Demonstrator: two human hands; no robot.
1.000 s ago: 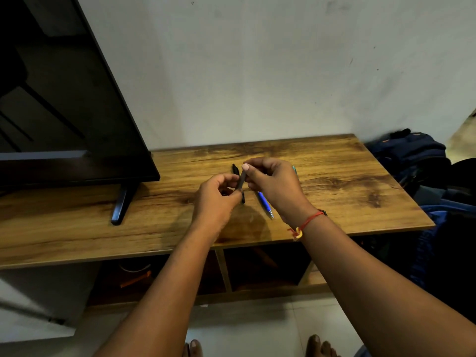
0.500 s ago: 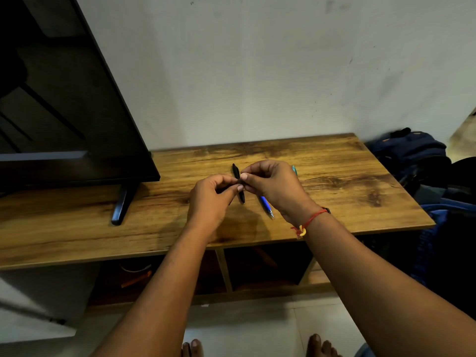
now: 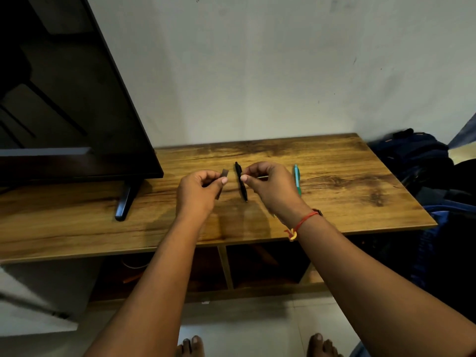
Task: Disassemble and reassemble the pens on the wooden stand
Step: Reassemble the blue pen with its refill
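My left hand (image 3: 198, 188) pinches a dark pen barrel (image 3: 224, 173), blurred, above the counter (image 3: 347, 181). My right hand (image 3: 270, 188) pinches a thin pale rod (image 3: 260, 177), too small to name. Between them a black pen (image 3: 241, 181) lies on the wood, and a teal pen (image 3: 297, 177) lies just beyond my right hand.

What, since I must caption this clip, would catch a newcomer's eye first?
Above the middle of the brown wooden stand, the left hand holds a dark grey pen piece and the right hand pinches a thin pale part. A slim black pen lies between them, a teal pen further right; a large black television fills the left.
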